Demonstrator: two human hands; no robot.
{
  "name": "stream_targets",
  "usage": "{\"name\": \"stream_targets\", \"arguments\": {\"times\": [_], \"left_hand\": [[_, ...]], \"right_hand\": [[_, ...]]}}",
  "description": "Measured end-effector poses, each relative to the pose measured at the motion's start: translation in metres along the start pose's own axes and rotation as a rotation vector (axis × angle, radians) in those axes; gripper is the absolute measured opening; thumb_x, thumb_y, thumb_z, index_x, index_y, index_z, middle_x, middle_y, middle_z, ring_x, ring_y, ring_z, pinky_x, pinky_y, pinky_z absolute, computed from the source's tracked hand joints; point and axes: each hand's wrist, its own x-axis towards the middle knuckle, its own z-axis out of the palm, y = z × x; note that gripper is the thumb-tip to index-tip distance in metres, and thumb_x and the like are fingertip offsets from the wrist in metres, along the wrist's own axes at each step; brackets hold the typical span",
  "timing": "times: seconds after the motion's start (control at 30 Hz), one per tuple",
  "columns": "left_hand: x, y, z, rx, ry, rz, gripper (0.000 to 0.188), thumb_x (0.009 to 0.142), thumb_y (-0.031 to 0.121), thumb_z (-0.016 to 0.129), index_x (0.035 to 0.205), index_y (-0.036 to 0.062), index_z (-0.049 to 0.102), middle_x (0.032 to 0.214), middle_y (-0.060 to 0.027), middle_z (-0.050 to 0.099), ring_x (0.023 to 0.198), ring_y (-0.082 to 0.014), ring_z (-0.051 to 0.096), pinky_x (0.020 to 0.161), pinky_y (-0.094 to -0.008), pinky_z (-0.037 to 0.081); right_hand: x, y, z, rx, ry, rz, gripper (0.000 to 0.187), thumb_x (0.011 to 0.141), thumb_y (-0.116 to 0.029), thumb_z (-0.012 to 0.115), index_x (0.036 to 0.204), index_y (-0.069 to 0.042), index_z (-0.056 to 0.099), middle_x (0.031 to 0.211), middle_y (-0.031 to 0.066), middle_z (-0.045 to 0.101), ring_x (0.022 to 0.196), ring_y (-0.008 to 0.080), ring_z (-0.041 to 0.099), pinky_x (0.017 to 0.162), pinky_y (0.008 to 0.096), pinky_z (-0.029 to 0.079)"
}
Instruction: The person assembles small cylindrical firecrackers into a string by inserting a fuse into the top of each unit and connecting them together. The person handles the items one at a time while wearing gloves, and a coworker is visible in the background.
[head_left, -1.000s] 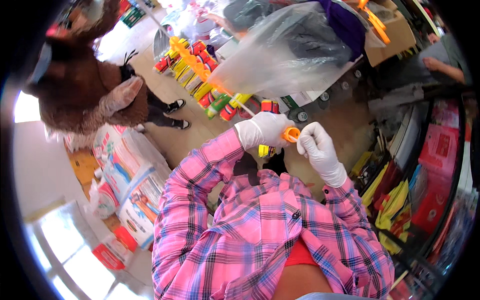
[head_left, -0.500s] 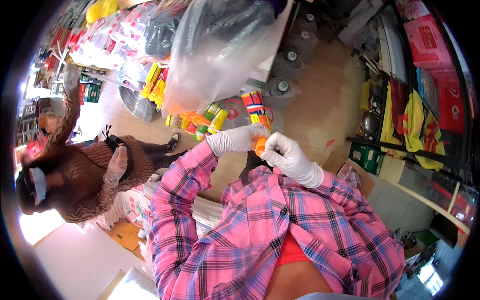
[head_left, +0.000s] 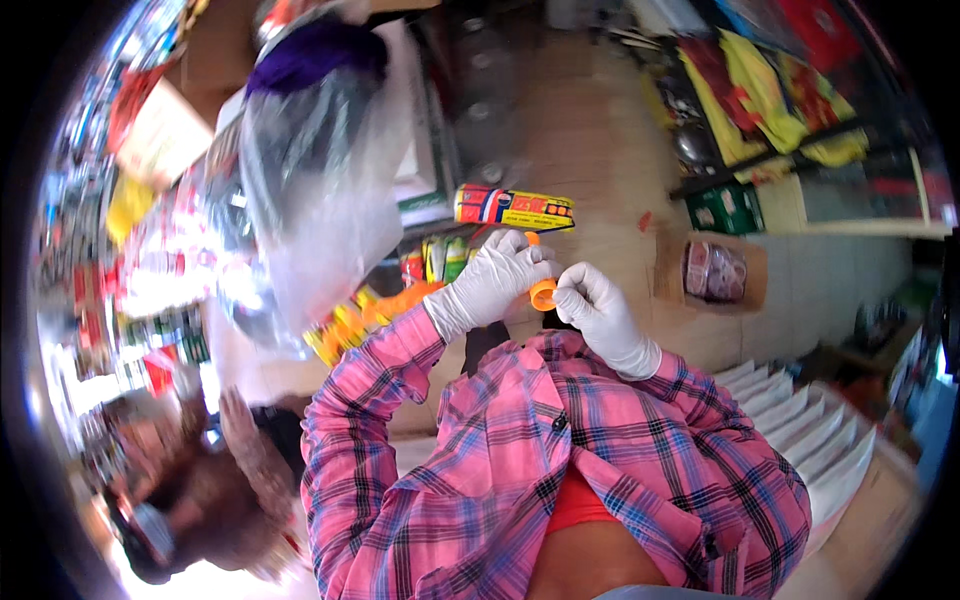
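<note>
Gloved left hand [head_left: 495, 275] and right hand [head_left: 600, 310] pinching a small orange ring [head_left: 543, 294] together, held before the chest, above a pink plaid shirt [head_left: 560, 470]. Work seemingly midway. Clear plastic bag [head_left: 320, 190] far left; yellow-and-red carton [head_left: 514, 208] beyond.

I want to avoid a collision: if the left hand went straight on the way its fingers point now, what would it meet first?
Probably the small orange piece, which the left hand already pinches, and right behind it the right hand. Depth is hard to judge here.
</note>
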Motion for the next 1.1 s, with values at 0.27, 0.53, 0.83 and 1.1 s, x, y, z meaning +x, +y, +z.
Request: {"name": "stream_targets", "arguments": {"times": [0.27, 0.53, 0.83, 1.1], "left_hand": [[0.035, -0.029, 0.027, -0.264, -0.11, 0.417, 0.041, 0.07, 0.018, 0.068, 0.108, 0.0143, 0.056, 0.101, -0.0083, 0.055, 0.094, -0.0288, 0.054, 0.089, -0.043, 0.04], [0.037, -0.029, 0.026, -0.115, -0.274, 0.54, 0.048, 0.07, 0.022, 0.07, 0.115, 0.0134, 0.056, 0.092, -0.0045, 0.059, 0.092, -0.0264, 0.056, 0.082, -0.0407, 0.044], [-0.009, -0.038, 0.016, -0.372, -0.36, 0.148, 0.034, 0.079, 0.024, 0.069, 0.102, 0.0067, 0.05, 0.085, -0.0132, 0.059, 0.076, -0.0328, 0.062, 0.064, -0.0423, 0.05], [-0.004, 0.005, -0.028, -0.336, -0.547, 0.033, 0.043, 0.083, 0.03, 0.066, 0.11, 0.002, 0.046, 0.094, -0.0215, 0.057, 0.087, -0.039, 0.06, 0.073, -0.0438, 0.049]], "right_hand": [[-0.04, 0.025, 0.045, 0.126, 0.522, -0.226, 0.014, 0.095, -0.003, 0.047, 0.108, 0.0, 0.044, 0.085, 0.0061, 0.058, 0.069, 0.0073, 0.049, 0.065, 0.0209, 0.043], [-0.05, 0.05, 0.057, 0.21, 0.819, -0.207, 0.006, 0.094, -0.002, 0.05, 0.099, -0.001, 0.052, 0.079, 0.0036, 0.061, 0.065, 0.0059, 0.051, 0.059, 0.02, 0.044], [-0.024, 0.067, 0.07, -0.07, 0.768, -0.383, 0.004, 0.093, -0.001, 0.05, 0.095, -0.003, 0.053, 0.099, 0.0038, 0.056, 0.072, 0.0063, 0.051, 0.065, 0.0197, 0.043], [-0.035, 0.071, 0.065, 0.125, 0.737, -0.263, 0.005, 0.095, -0.002, 0.048, 0.098, -0.002, 0.051, 0.1, 0.0055, 0.058, 0.089, 0.0128, 0.055, 0.081, 0.025, 0.046]]}}
